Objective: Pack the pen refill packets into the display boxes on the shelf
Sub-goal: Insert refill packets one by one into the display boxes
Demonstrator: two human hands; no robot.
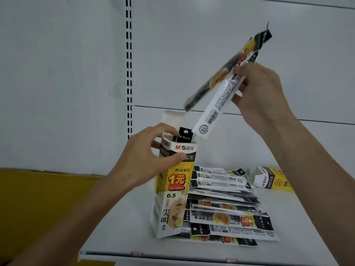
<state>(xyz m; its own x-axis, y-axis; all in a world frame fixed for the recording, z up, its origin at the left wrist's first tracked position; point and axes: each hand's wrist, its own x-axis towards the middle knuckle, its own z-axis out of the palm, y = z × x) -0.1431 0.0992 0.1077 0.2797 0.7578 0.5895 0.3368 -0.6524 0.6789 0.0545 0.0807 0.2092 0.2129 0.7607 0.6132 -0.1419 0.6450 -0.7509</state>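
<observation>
A tall yellow and white display box [172, 191] stands upright on the white shelf [299, 217], its top flap open. One black-topped refill packet [184, 135] sticks out of its mouth. My left hand [148, 156] grips the box near its top. My right hand [263, 89] is raised above and to the right, holding two long refill packets [217, 98] tilted with their lower ends near the box opening. A loose pile of refill packets [226, 206] lies on the shelf right of the box.
A second display box [269, 179] lies on its side at the back right of the shelf. The white back panel has a slotted upright [129, 73]. A yellow surface [38, 204] lies to the left below. The shelf's front edge [172, 255] runs across the bottom.
</observation>
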